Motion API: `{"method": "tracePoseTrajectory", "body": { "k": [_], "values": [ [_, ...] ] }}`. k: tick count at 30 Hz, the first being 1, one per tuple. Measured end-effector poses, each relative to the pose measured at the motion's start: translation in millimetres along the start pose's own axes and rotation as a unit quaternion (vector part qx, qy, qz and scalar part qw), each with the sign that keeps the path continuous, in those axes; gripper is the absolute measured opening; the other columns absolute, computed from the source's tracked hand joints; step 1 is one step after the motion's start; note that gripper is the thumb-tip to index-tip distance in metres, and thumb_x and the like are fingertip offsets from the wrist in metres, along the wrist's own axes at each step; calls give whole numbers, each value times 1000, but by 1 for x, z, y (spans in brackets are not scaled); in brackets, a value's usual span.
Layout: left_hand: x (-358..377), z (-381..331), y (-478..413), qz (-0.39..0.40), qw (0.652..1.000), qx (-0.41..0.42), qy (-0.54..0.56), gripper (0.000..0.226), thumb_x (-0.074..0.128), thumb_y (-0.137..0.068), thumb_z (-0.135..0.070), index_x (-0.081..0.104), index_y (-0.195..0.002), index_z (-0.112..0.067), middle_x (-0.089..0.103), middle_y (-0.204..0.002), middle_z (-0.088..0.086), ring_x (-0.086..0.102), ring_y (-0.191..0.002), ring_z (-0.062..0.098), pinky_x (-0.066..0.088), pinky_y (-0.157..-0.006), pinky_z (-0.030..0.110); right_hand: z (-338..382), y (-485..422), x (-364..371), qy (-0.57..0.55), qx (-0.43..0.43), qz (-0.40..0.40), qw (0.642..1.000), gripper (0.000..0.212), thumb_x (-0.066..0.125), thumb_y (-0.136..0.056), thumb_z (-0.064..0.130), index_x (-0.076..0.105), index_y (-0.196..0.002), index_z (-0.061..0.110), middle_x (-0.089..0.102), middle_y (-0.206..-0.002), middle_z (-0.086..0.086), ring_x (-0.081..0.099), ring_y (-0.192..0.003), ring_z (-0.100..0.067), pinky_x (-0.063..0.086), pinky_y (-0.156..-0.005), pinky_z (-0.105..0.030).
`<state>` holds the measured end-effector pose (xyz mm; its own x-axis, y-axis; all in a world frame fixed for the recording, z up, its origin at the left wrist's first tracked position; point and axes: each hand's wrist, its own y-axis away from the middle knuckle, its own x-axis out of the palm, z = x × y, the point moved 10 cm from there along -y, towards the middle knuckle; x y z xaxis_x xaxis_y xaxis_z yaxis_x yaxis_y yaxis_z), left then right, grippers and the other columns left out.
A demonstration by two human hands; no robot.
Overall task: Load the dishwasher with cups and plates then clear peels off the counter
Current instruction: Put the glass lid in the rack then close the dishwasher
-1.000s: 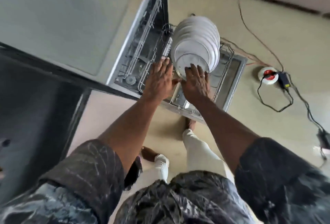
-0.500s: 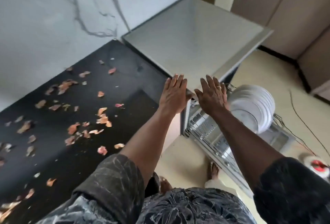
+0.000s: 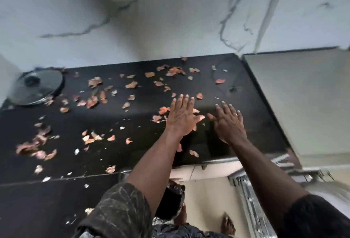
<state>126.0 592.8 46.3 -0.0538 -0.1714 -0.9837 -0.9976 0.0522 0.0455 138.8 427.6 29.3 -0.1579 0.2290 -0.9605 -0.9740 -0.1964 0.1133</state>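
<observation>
Over the black table (image 3: pixel 106 118), the left hand (image 3: pixel 181 118) and right hand (image 3: pixel 228 122) are spread side by side, fingers straight, holding nothing. Peels (image 3: pixel 131 85) lie mostly to their left, a few under the left hand; the dishwasher (image 3: pixel 303 95) stands to their right.

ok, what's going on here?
A person reaches both hands over the black counter. The left hand and right hand have straight fingers and hold nothing. The peels lie scattered across the surface, not yet gathered. A glass lid sits at the far left end. Whether the palms touch the surface is unclear.
</observation>
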Motion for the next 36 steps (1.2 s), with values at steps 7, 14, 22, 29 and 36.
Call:
{"method": "tracePoseTrajectory", "body": {
  "k": [7,14,22,29,36],
  "values": [
    [-28,183,62,-21,982,-185,17,83,27,-98,-66,9,-159,-13,4,-166,12,-3,-154,27,-2,-125,45,152,-44,29,43,-158,43,986,58,36,-105,46,30,-158,22,21,-167,-6,15,-155,-28,14,-125,-50],
    [-44,345,151,-27,939,-341,18,78,28,-99,-63,11,-159,-15,6,-166,10,-3,-154,26,1,-125,45,311,-77,74,29,-263,81,961,58,37,-105,50,30,-157,25,21,-167,-5,16,-155,-29,14,-125,-50],
    [-59,487,211,-80,886,-454,48,72,35,-100,-59,21,-156,-17,15,-164,6,4,-153,26,7,-124,46,482,-111,109,22,-376,62,924,54,51,-103,40,40,-152,20,34,-159,-12,29,-149,-32,26,-122,-48],
    [-89,589,212,-149,852,-494,89,73,39,-97,-62,31,-152,-14,28,-160,8,17,-149,26,19,-121,47,586,-151,124,-4,-397,78,914,45,54,-101,41,55,-138,16,53,-141,-12,50,-131,-31,41,-109,-47],
    [-105,700,178,-160,822,-528,140,75,45,-88,-70,51,-133,-11,55,-135,15,45,-129,35,40,-106,51,678,-195,148,-93,-372,148,912,37,60,-98,33,62,-128,10,66,-121,-14,64,-111,-29,53,-94,-42]
  ]
}}
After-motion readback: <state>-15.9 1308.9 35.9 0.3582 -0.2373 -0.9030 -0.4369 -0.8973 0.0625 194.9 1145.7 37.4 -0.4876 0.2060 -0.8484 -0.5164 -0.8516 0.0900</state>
